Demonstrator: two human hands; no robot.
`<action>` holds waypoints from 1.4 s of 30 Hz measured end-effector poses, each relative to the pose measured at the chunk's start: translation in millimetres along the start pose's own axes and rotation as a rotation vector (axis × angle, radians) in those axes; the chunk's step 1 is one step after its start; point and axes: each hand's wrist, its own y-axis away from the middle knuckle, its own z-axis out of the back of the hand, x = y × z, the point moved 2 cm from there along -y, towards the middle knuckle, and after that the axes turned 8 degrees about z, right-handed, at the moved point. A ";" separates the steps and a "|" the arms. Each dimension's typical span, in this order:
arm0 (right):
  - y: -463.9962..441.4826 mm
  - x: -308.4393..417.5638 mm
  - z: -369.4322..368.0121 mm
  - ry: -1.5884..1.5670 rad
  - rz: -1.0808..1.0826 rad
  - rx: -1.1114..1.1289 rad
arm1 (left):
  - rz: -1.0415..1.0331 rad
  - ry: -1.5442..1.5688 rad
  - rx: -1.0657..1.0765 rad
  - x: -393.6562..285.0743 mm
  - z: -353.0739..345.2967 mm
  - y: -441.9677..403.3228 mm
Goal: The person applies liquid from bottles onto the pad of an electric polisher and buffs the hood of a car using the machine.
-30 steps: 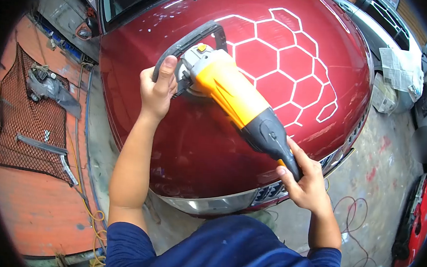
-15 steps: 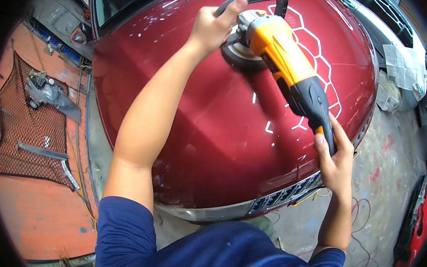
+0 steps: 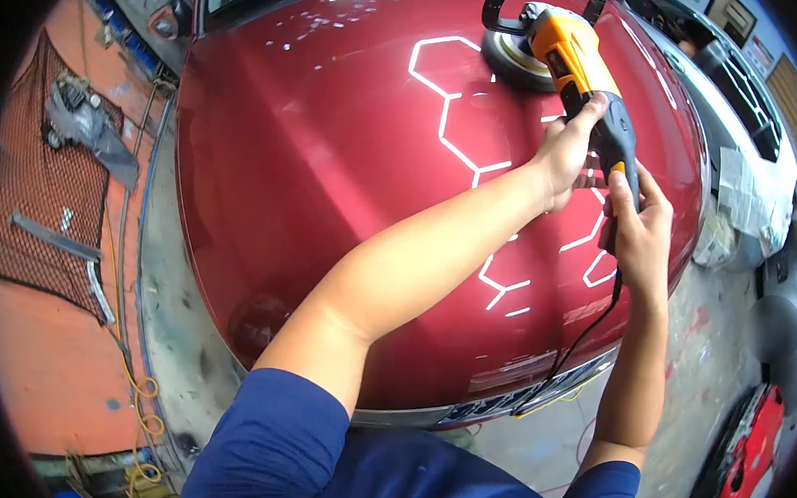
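A yellow and black car polisher (image 3: 570, 48) rests with its round pad (image 3: 517, 63) against the glossy red car hood (image 3: 331, 154), near its far right part. My left hand (image 3: 568, 154) is wrapped around the polisher's black body, thumb on top, its other fingers partly hidden beneath. Just behind it, my right hand (image 3: 639, 218) grips the rear handle. The black D-shaped front handle (image 3: 495, 8) has no hand on it. A black cord (image 3: 585, 332) runs from the rear handle down over the hood's front edge.
White hexagonal light reflections cover the hood. On the right stand another car (image 3: 736, 96) with paper sheets (image 3: 753, 198) on it and a red car part (image 3: 751, 453) on the floor. Black netting (image 3: 47, 173) and a yellow hose (image 3: 147, 407) lie at the left.
My left hand has let go of the front handle and taken hold of the polisher's body. The polisher has moved away and to the right across the hood. The view has shifted slightly.
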 end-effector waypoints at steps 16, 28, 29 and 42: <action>53.8 71.1 -127.6 0.083 0.072 0.334 | -0.477 0.273 -0.168 -102.0 144.4 114.3; 96.5 97.9 -130.6 0.084 0.073 0.405 | -0.453 0.339 -0.257 -84.8 140.8 175.1; 103.6 97.0 -123.9 0.090 0.075 0.397 | -0.455 0.346 -0.247 -77.7 132.3 179.6; 221.3 70.4 -1.4 0.183 -0.080 0.323 | -0.399 0.455 -0.367 49.4 40.5 235.1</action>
